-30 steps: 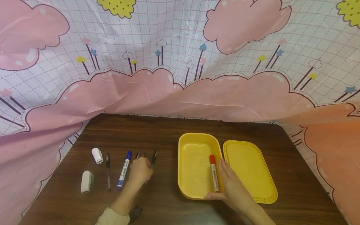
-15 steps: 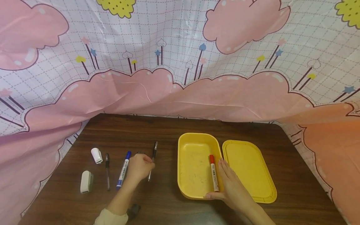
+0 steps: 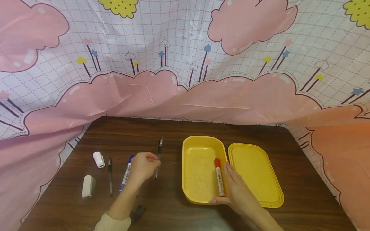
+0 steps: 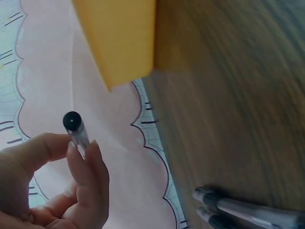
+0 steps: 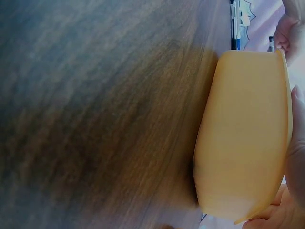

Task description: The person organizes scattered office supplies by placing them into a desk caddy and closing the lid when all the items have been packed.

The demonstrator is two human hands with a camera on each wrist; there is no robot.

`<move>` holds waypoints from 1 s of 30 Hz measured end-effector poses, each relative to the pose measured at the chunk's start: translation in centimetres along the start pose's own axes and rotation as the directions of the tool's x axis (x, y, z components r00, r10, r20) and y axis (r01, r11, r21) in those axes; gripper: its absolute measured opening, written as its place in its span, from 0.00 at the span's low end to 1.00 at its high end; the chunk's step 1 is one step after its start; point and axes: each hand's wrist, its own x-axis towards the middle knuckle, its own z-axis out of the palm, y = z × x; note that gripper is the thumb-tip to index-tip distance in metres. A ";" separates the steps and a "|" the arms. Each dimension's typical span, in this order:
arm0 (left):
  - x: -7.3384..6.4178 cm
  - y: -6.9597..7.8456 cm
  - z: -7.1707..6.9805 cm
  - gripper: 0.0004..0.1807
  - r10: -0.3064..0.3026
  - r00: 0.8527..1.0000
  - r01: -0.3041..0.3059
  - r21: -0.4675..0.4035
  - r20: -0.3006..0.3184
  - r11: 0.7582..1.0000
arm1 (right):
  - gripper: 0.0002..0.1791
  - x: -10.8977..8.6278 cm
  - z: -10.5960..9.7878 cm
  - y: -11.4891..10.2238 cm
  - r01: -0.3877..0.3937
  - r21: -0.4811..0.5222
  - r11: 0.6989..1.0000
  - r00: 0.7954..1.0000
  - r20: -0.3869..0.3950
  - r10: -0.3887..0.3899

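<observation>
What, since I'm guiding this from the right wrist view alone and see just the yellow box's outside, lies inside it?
Observer: A red-capped marker lies in the yellow box, along the wall beside the right hand.
Operator: Thanks. Is a lid anywhere about?
Observer: Yes, the head view shows a flat yellow lid on the table, just right of the box.
Operator: And how does the left hand hold its pen? I can't make that out.
Observer: The left wrist view shows the thumb and fingers pinching the pen, its black end toward that camera.
</observation>
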 end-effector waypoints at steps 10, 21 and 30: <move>0.7 1.5 1.3 0.09 -0.051 0.993 0.077 -0.261 0.105 0.962 | 0.69 -0.1 0.3 0.1 -0.001 0.003 1.000 1.000 -0.003 0.001; 0.2 4.8 4.6 0.10 -0.012 0.972 0.108 -0.402 0.234 0.909 | 0.69 0.0 0.2 0.2 -0.003 -0.003 1.000 1.000 -0.006 0.003; -1.8 6.3 8.9 0.07 0.035 0.946 0.114 -0.433 0.322 0.894 | 0.68 -0.1 0.3 0.2 0.018 -0.008 1.000 0.999 -0.037 -0.019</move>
